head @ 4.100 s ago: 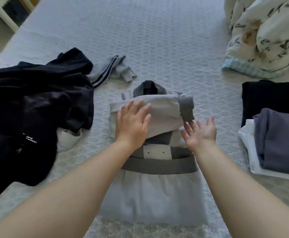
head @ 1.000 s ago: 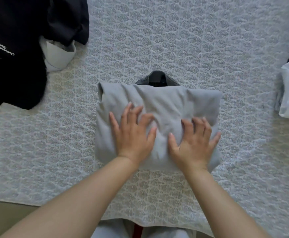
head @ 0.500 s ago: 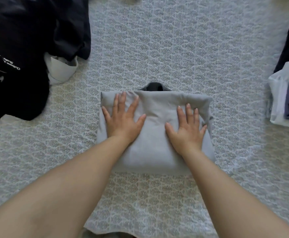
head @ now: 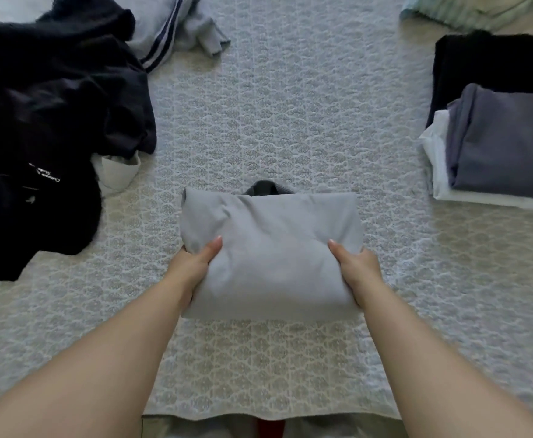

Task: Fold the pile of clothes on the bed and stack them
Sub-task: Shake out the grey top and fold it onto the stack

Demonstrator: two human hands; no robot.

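Observation:
A folded light grey garment (head: 271, 254) with a dark collar peeking out at its far edge sits in the middle of the bed. My left hand (head: 192, 267) grips its left side, thumb on top and fingers tucked underneath. My right hand (head: 355, 268) grips its right side the same way. To the right lies a stack of folded clothes (head: 505, 137): a slate grey piece on a white one, beside a black one. At the left is an unfolded pile of dark clothes (head: 47, 121) with a white piece under it.
A loose grey garment with navy stripes (head: 176, 26) lies at the back left. A rumpled patterned duvet (head: 467, 11) lies at the back right. The patterned bedspread (head: 274, 105) covers the bed; its near edge runs along the bottom of the view.
My hands have left the top of the folded grey garment, where they pressed flat, and now grip its two sides. The view has pulled back.

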